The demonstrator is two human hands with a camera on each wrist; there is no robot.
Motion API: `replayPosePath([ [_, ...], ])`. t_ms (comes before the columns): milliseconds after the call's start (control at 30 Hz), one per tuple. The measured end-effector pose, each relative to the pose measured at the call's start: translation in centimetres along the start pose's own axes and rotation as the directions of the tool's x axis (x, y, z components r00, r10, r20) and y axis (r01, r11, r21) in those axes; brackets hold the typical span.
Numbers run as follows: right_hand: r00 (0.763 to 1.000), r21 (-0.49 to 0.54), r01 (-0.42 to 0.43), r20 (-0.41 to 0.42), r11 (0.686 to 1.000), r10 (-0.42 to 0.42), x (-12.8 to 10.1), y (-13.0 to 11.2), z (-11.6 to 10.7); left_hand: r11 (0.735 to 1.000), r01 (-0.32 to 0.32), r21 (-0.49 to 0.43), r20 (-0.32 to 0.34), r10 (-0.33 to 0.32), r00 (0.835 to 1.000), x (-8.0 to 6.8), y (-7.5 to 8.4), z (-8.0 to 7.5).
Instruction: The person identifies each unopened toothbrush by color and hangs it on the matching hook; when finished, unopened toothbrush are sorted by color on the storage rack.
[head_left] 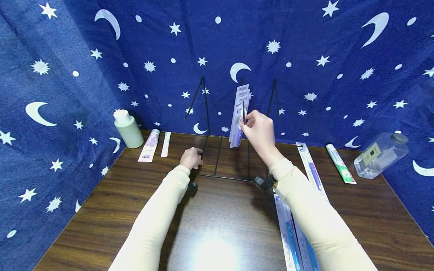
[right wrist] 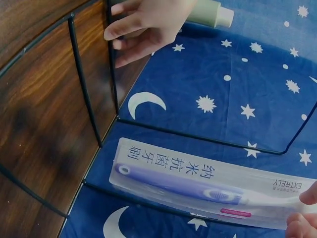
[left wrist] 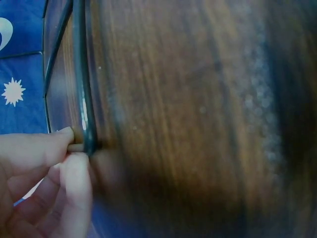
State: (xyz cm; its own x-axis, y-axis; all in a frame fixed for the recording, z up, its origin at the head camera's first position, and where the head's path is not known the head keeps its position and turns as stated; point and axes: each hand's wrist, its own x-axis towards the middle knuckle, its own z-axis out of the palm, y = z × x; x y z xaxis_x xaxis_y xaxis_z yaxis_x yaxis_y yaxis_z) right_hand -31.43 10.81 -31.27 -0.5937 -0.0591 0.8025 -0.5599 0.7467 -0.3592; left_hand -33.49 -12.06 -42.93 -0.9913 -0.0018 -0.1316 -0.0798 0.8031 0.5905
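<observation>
A black wire rack stands on the table against the blue cloth, with upright triangular arms at its back. My left hand is at the rack's left side; the left wrist view shows its thumb and fingers gripping the dark wire. Several packaged toothbrushes hang overlapping at the rack's middle. In front of them my right hand pinches the upper end of a packaged toothbrush beside the black hook tip. That toothbrush has a purple handle in a clear and white pack.
At the left stand a pale green bottle, a pink-white tube and a slim white packet. To the right lie a purple packaged toothbrush, a green-white tube and a clear bottle. Blue toothbrush packs lie partly under my right arm.
</observation>
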Motion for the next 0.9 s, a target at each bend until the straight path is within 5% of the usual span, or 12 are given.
replayPosePath([
  [567, 0.992, -0.066, -0.075, 0.097, 0.995, 0.081, -1.4, 0.7, -3.4, 1.000, -0.012, 0.026, 0.001, 0.012, 1.000, 0.1, -0.2, 0.3],
  [900, 0.979, -0.135, -0.164, 0.104, 0.977, 0.178, -3.7, 4.7, -7.0, 0.994, -0.058, 0.097, -0.014, 0.059, 0.998, 0.2, -0.2, 0.1],
])
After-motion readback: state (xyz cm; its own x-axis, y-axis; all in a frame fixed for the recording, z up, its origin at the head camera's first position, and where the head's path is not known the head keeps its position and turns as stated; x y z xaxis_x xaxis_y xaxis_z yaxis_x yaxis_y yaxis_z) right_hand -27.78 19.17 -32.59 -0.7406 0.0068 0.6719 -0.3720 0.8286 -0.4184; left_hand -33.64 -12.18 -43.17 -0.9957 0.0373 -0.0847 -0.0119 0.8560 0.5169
